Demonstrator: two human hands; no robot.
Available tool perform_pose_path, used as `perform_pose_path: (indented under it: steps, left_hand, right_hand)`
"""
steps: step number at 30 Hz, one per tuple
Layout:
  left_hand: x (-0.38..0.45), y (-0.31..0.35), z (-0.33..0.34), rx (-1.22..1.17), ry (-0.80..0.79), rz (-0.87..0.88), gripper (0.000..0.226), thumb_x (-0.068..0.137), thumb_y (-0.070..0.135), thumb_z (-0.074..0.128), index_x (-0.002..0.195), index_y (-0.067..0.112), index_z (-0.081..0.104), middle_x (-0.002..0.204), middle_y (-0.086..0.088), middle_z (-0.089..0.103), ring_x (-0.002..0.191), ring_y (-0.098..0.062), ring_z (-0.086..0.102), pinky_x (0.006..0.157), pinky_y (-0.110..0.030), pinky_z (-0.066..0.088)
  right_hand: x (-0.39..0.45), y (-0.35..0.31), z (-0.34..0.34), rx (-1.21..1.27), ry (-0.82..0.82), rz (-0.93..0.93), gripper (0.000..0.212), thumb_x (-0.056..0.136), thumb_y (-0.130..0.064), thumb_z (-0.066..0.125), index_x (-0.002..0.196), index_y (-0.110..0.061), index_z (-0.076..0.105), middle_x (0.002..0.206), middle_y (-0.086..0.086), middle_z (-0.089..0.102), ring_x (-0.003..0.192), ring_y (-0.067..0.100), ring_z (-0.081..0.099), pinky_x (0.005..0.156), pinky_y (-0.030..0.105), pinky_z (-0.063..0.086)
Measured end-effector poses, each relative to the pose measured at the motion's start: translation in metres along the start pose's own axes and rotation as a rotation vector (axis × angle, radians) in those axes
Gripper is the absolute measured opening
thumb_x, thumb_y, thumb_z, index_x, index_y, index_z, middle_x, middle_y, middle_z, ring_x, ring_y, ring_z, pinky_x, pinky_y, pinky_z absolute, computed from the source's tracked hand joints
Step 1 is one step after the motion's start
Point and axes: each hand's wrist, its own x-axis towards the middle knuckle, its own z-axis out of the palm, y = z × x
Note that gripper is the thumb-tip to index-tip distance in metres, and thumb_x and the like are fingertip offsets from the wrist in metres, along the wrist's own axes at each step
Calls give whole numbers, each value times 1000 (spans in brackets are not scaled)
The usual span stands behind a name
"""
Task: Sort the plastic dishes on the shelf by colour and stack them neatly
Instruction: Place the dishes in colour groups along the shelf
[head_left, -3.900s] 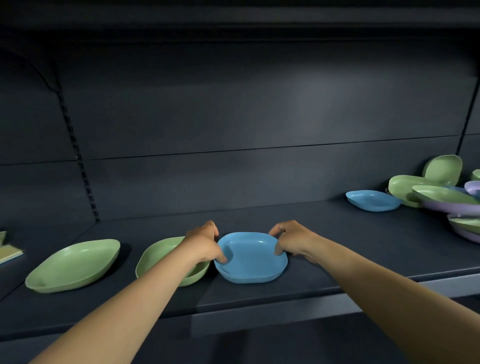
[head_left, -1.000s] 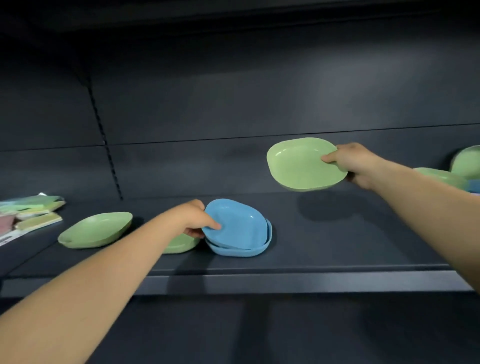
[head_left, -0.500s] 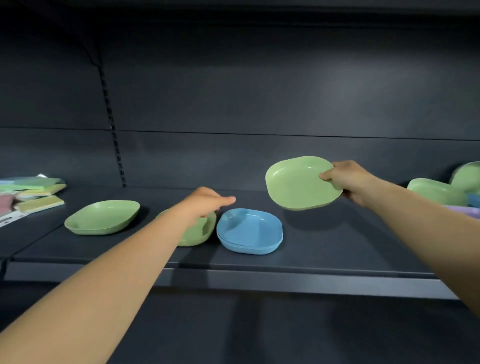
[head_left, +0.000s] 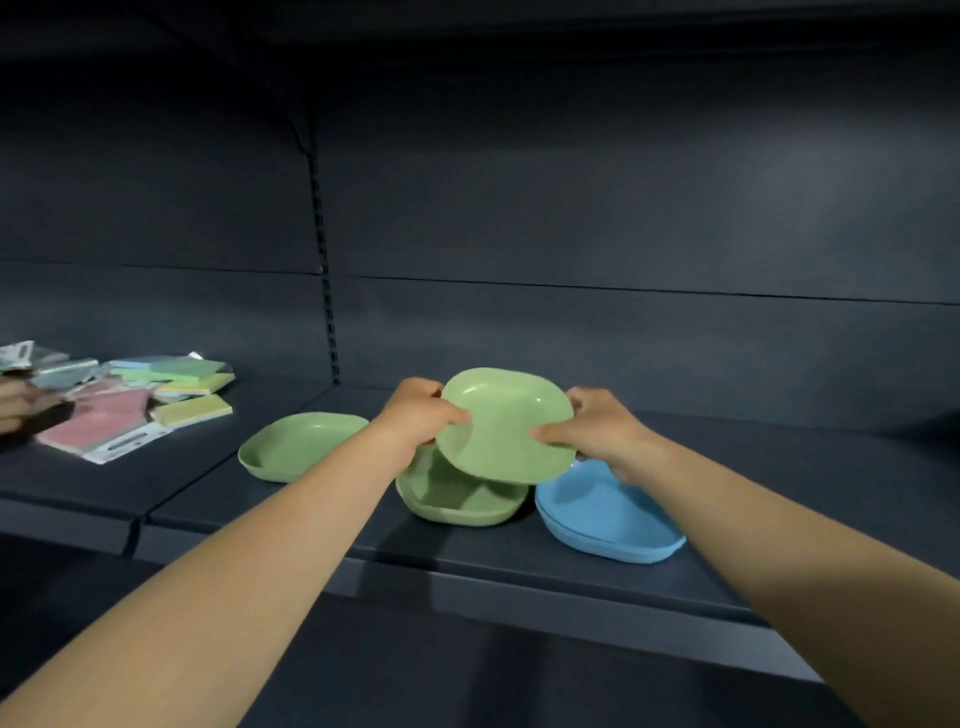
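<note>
A dark grey metal shelf (head_left: 779, 467) runs across the view, with a plain dark back panel behind it and a slotted upright (head_left: 324, 270) rising at the rear left.

Both hands hold one green dish (head_left: 506, 423) in the air above the shelf, tilted so that its hollow faces the camera. The left hand (head_left: 421, 415) grips the dish's left edge: the thumb lies across the inner face and the other fingers are curled behind the rim. The right hand (head_left: 597, 428) pinches the right edge in the same way, thumb on the inner face, fingers wrapped behind. Neither hand has any spare opening; each is closed tight on the rim.

Directly under the held dish, and partly hidden by it, a second green dish (head_left: 457, 499) sits on the shelf; whether the two touch cannot be told. Just right of it, below the right wrist, lies a low blue stack (head_left: 608, 514) of dishes nested together, very close to the second green dish. To the left of the left forearm, a third green dish (head_left: 298, 444) rests alone on the shelf, apart from the others.

Further left, well away from the hands, packets of coloured sponges (head_left: 156, 395) in pink, yellow, green and blue lie in a loose heap. Another person's hand (head_left: 13, 410) shows at the far left edge, beside that heap.
</note>
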Motion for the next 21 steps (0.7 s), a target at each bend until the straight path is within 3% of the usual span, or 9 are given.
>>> perform_pose_path:
  steps: [3, 8, 13, 18, 21]
  left_hand:
    - [14, -15, -16, 122, -53, -25, 26, 78, 6, 72, 102, -1, 67, 99, -11, 69, 84, -22, 64, 78, -30, 51]
    - [32, -36, -19, 248, -119, -29, 30, 74, 11, 75, 99, -3, 68, 102, -12, 71, 95, -26, 67, 86, -34, 52]
    - [42, -46, -20, 242, -169, 4, 32, 72, 13, 75, 100, -1, 66, 104, -12, 70, 96, -24, 66, 86, -35, 52]
    - [43, -46, -19, 364, -196, 55, 19, 72, 20, 76, 80, 12, 61, 88, -3, 63, 80, -20, 58, 68, -25, 44]
    - [43, -50, -22, 392, -191, 88, 41, 72, 20, 78, 107, 15, 58, 102, 2, 54, 102, -20, 56, 83, -28, 46]
  right_hand:
    - [10, -3, 19, -91, -63, 42, 28, 70, -14, 81, 84, -10, 56, 77, 3, 59, 62, 14, 51, 55, 25, 41]
    - [20, -8, 34, -266, -117, 119, 34, 69, -14, 83, 73, -11, 49, 58, 1, 45, 51, 14, 38, 48, 21, 33]
    - [22, -12, 34, -338, -107, 156, 35, 68, -17, 83, 83, -11, 51, 69, 5, 50, 62, 19, 42, 56, 24, 36]
    - [24, -17, 37, -635, -130, 174, 38, 68, -29, 83, 86, -15, 53, 83, 3, 51, 73, 18, 43, 60, 25, 34]
    - [24, -21, 42, -745, -155, 184, 51, 69, -36, 82, 105, -6, 63, 96, 3, 61, 81, 16, 48, 71, 26, 38]
